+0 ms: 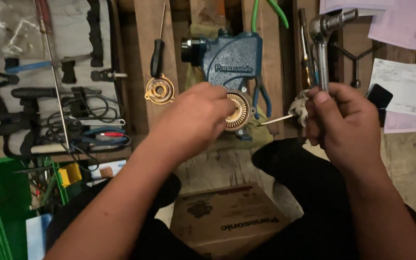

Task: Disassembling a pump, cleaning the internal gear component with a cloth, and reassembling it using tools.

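Note:
A blue pump body (231, 61) lies on wooden planks ahead of me. My left hand (196, 120) reaches to its front and its fingers rest on a round ribbed brass-and-cream impeller (239, 111) set in the pump's face. My right hand (340, 123) is closed around the handle of a chrome socket wrench (324, 33) that points up, along with a scrap of white cloth (298, 107). A thin pale stick (276, 120) juts from the cloth toward the pump.
A brass round cover (159, 90) and a black-handled screwdriver (157, 53) lie left of the pump. A grey tool roll (54, 77) with wires lies far left, a green crate (1, 207) below it. Papers (400, 86), a cardboard box (229, 219).

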